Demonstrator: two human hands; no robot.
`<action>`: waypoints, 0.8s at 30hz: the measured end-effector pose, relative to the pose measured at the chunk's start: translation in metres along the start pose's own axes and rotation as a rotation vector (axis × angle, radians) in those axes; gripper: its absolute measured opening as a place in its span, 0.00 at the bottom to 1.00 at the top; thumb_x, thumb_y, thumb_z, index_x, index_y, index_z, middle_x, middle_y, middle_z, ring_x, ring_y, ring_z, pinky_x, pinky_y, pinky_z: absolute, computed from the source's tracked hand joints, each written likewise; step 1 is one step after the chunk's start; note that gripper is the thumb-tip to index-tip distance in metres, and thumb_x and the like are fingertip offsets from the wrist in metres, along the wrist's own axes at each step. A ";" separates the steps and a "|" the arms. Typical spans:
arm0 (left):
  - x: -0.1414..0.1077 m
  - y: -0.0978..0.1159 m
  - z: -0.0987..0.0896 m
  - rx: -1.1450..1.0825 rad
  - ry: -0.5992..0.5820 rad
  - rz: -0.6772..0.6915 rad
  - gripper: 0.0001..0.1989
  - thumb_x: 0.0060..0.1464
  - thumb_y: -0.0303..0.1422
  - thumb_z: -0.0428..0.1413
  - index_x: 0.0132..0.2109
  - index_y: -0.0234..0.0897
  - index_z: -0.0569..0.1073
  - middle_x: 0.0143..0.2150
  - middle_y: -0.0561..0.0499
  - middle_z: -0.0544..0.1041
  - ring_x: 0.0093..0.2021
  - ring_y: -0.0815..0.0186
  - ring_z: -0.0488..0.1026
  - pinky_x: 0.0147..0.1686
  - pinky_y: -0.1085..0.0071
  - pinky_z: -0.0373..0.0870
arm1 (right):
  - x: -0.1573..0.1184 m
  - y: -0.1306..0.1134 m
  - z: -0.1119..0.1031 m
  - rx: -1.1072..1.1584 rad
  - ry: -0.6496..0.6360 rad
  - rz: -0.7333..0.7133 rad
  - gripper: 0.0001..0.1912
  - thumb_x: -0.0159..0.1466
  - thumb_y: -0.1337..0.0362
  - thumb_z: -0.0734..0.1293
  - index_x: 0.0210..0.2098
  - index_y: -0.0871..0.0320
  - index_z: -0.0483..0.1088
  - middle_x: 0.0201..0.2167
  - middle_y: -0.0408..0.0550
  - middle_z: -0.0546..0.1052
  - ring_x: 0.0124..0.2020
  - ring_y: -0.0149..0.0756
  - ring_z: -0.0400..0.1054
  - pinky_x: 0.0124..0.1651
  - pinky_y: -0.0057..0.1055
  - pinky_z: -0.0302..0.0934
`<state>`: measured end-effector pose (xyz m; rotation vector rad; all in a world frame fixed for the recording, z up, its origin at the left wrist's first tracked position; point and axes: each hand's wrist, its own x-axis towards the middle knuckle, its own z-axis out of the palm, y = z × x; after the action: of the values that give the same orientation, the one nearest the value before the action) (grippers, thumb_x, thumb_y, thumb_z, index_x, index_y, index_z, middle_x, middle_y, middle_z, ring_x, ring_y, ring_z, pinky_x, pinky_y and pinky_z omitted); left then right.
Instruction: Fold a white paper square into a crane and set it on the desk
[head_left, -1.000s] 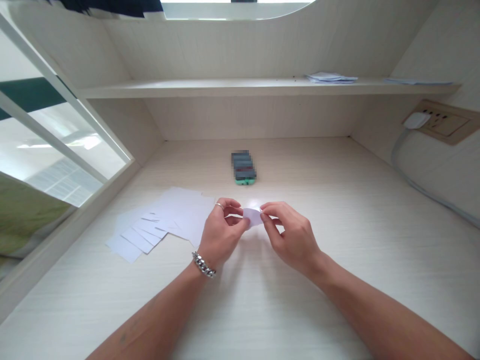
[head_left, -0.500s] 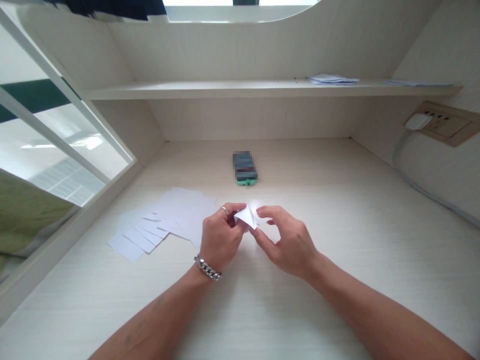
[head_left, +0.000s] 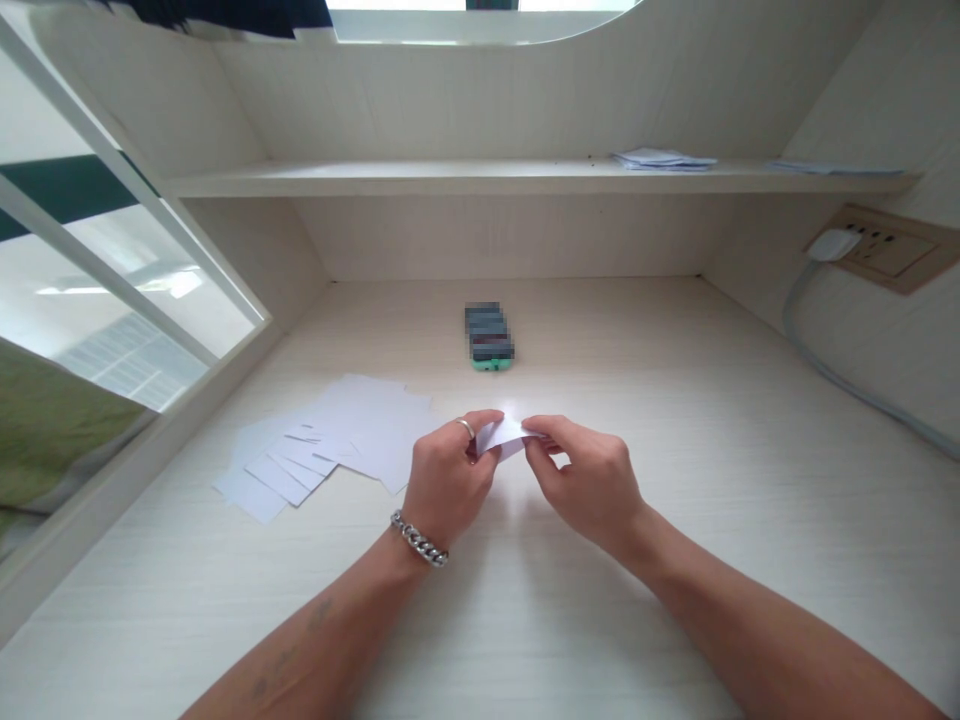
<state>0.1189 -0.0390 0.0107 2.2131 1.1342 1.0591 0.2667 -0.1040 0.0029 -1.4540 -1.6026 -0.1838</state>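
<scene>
Between the left hand (head_left: 450,468) and the right hand (head_left: 590,472), a small white paper (head_left: 500,434) is held over the desk (head_left: 487,630), its longer extent seemingly spanned from hand to hand; each end is pinched by one hand, so neither can be called nearer

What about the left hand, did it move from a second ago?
Yes, a little: the left hand is farther right, judged against the dark thing on the desk.
</scene>
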 end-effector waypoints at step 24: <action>-0.001 0.002 0.005 -0.301 -0.133 -0.122 0.19 0.51 0.26 0.57 0.52 0.38 0.73 0.45 0.47 0.79 0.39 0.64 0.77 0.37 0.72 0.73 | 0.003 0.002 0.005 0.229 -0.056 0.051 0.10 0.63 0.72 0.64 0.40 0.56 0.75 0.36 0.49 0.77 0.35 0.36 0.71 0.36 0.32 0.70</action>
<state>0.1237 -0.0407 0.0083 1.9237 0.9686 0.9482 0.2662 -0.0984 0.0016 -1.3307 -1.5730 0.0687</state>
